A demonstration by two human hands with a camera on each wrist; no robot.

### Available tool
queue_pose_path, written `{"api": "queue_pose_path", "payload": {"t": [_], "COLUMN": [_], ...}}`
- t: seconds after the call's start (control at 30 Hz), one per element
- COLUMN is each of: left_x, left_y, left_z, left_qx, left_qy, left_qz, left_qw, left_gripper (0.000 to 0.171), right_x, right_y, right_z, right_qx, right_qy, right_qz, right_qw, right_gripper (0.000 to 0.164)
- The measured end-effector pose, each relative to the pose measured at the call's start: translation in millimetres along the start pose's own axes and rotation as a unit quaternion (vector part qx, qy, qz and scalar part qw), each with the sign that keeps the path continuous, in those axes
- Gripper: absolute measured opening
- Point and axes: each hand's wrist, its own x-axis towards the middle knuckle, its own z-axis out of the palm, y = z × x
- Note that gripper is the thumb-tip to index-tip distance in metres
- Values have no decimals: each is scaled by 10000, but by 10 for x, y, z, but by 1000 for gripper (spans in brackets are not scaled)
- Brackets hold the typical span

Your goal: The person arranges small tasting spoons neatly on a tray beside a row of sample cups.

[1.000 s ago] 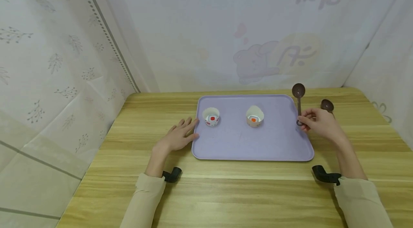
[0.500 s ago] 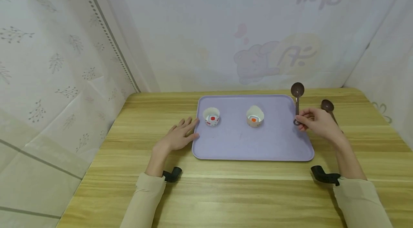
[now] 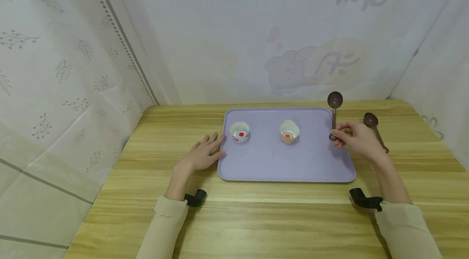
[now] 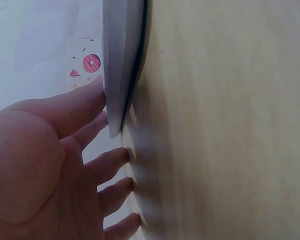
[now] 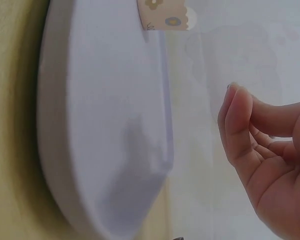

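Observation:
My right hand (image 3: 355,139) pinches a brown measuring spoon (image 3: 335,101) by the end of its handle, above the right side of a lilac tray (image 3: 271,165). The bowl of the spoon points away from me. In the right wrist view the thumb and fingertips (image 5: 238,102) meet, and the spoon is hidden. My left hand (image 3: 201,155) is spread flat at the tray's left edge; its thumb and index finger touch the rim, and the other fingertips (image 4: 121,156) rest on the table. Two paper baking cups stand on the tray: a white one with red prints (image 3: 239,138) and a beige one (image 3: 289,140).
A second brown measuring spoon (image 3: 371,119) lies on the wooden table (image 3: 271,226) right of the tray, beyond my right hand. Each cup holds something small, one red, one orange. Pale printed cloth (image 3: 220,39) hangs behind and beside the table.
My right hand has moved slightly left with the measuring spoon, further in over the tray. More of the second spoon's handle shows now. My left hand has stayed in place.

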Motion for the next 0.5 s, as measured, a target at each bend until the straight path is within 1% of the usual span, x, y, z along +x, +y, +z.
{"api": "queue_pose_path", "payload": {"t": [0.27, 0.4, 0.5], "left_x": [-4, 4, 11], "left_y": [7, 8, 10], "left_z": [-9, -7, -7], "left_qx": [-55, -53, -30], "left_qy": [-11, -22, -18], "left_qz": [11, 20, 35], "left_qw": [10000, 10000, 10000], "left_gripper": [65, 66, 65], "right_x": [10, 20, 32], "right_y": [-49, -78, -91], "right_z": [56, 74, 96], "right_qx": [90, 171, 339], "right_qy": [-69, -129, -167], "right_qz": [14, -86, -159], "right_qw": [9999, 9997, 9992], "right_gripper": [27, 24, 22]}}
